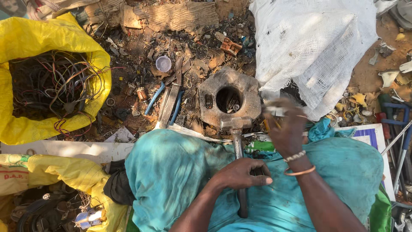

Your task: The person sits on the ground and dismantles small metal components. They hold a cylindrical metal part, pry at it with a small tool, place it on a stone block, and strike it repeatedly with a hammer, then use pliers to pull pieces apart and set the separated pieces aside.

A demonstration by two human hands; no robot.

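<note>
On the ground ahead of the knees sits a grey stone block (229,96) with a round hole in its middle, small metal scraps down in the hole. Hammer (237,141) lies head-up against the block's near edge, handle running back over the teal cloth (171,172) on the lap. Left hand (242,174) rests on the hammer handle, fingers curled closed round it, thumb pointing right. Right hand (286,129) is raised just right of the block, motion-blurred; fingers look pinched on something thin and pale, cannot tell what. Bangles (298,163) on the right wrist.

Far left of the ground: open yellow sack (51,38) full of tangled wires (51,86). Near-left corner: second yellow sack (64,172) with dark scrap parts. White mesh bag (313,47) at the far right, just beyond the right hand. Between yellow sack and block: flat metal file (169,105), blue strips beside it, small clear plastic cup (163,63), loose debris. Right edge: blue-handled tools (401,129) and a white board (369,133), well apart from the block.
</note>
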